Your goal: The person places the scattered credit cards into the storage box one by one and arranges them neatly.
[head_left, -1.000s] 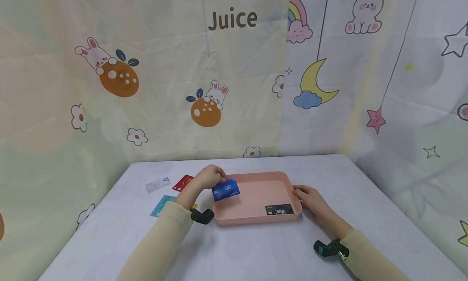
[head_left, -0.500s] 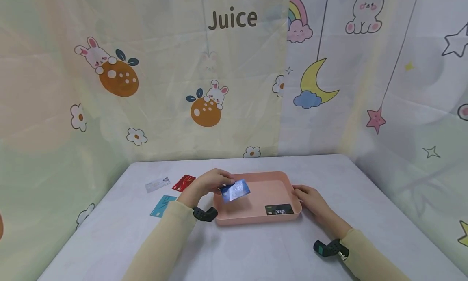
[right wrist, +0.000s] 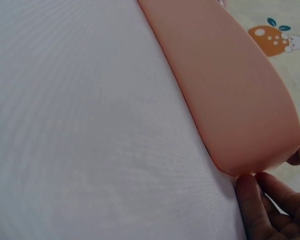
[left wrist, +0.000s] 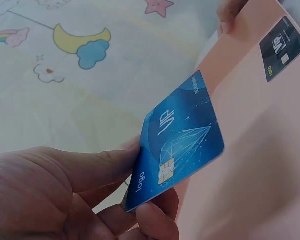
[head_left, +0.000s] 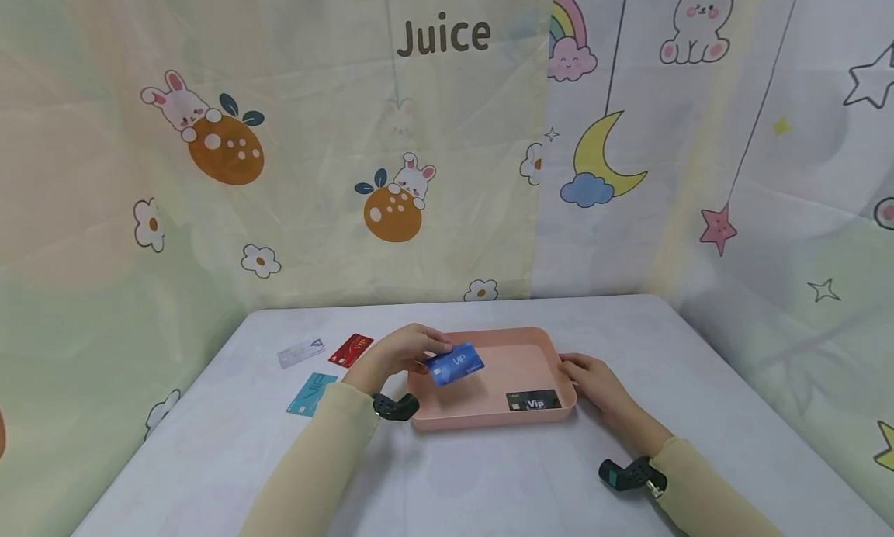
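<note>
A blue VIP card is pinched at one end between the thumb and fingers of my left hand. The card is tilted and hangs above the left part of the pink tray. Seen by the left wrist camera, the thumb lies on the card's printed face, with fingers underneath. A black Vip card lies flat inside the tray, near its front right corner. My right hand holds the tray's right side; in the right wrist view its fingers are at the tray's corner.
On the white table, left of the tray, lie a red card, a pale clear-looking card and a teal card. My left forearm passes close to the red and teal ones. Printed curtains stand behind the table.
My left hand has carried the blue card rightward, from the tray's left rim to over its inside, turning it slightly. The right hand and tray have stayed in place.
</note>
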A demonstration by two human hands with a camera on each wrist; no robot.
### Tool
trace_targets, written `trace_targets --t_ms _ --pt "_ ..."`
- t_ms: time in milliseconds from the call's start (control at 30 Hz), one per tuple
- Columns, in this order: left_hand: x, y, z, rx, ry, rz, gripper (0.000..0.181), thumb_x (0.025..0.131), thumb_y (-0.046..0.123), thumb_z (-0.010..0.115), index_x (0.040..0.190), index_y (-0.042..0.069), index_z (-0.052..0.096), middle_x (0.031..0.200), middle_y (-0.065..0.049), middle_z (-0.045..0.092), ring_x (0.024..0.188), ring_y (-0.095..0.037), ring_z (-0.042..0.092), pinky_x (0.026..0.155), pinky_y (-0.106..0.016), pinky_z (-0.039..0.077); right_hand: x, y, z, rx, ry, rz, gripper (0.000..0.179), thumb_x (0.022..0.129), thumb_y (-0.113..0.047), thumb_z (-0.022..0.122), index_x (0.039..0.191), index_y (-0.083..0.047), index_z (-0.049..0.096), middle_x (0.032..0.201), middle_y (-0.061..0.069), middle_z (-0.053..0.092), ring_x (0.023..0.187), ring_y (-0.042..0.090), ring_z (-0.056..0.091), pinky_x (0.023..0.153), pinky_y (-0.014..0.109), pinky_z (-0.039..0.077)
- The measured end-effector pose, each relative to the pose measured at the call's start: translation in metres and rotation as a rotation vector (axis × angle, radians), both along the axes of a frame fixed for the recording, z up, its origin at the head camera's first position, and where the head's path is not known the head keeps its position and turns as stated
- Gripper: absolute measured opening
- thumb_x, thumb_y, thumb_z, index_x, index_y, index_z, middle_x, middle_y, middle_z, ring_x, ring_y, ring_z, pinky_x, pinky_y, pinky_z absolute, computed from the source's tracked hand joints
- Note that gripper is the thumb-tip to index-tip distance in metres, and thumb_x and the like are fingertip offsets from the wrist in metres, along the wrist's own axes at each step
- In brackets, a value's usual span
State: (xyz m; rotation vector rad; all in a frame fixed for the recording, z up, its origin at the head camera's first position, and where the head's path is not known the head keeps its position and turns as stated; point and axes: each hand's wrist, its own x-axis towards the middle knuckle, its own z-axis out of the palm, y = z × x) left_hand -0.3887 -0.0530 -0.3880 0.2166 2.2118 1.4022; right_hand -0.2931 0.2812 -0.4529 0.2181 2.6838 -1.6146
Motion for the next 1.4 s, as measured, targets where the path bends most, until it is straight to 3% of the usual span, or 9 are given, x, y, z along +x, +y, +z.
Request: trace_targets --t_ms 500,867,1133,1400 --pt "-0.002 0.011 -0.001 -0.007 -0.03 0.014 0.022 0.1 0.013 0.064 0.118 0.009 0.077 0.109 -0.01 0.069 0.088 -0.022 0.059 0.067 -0.028 0.051 0.0 0.002 -0.001 0.008 -0.003 0.003 0.056 0.107 -0.034 0.05 0.149 0.003 0.048 0.152 0.028 0.049 0.132 0.039 0.054 0.107 0.049 0.05" --pt "0.001 0.022 -0.001 -0.036 -0.039 -0.08 0.025 0.1 0.006 0.059 0.118 0.007 0.077 0.114 -0.011 0.067 0.093 -0.023 0.058 0.07 -0.029 0.055 0.001 0.001 0.0 0.003 0.001 0.0 0.055 0.106 -0.033 0.051 0.149 0.003 0.049 0.152 0.027 0.049 0.132 0.039 0.054 0.107 0.049 0.05" --pt "0.001 0.029 0.0 -0.04 -0.05 -0.095 0.029 0.099 0.001 0.056 0.12 0.006 0.076 0.115 -0.012 0.067 0.094 -0.023 0.059 0.073 -0.03 0.055 0.001 -0.001 0.002 0.004 -0.007 -0.004 0.056 0.106 -0.033 0.05 0.149 0.003 0.048 0.153 0.028 0.048 0.134 0.04 0.052 0.11 0.053 0.047" --pt "0.002 0.033 -0.002 -0.032 -0.068 -0.123 0.03 0.095 -0.002 0.062 0.121 0.004 0.075 0.12 -0.013 0.068 0.094 -0.022 0.062 0.076 -0.031 0.059 0.0 -0.001 0.001 0.005 -0.005 -0.002 0.055 0.106 -0.033 0.05 0.149 0.003 0.048 0.153 0.028 0.048 0.134 0.041 0.053 0.11 0.053 0.047"
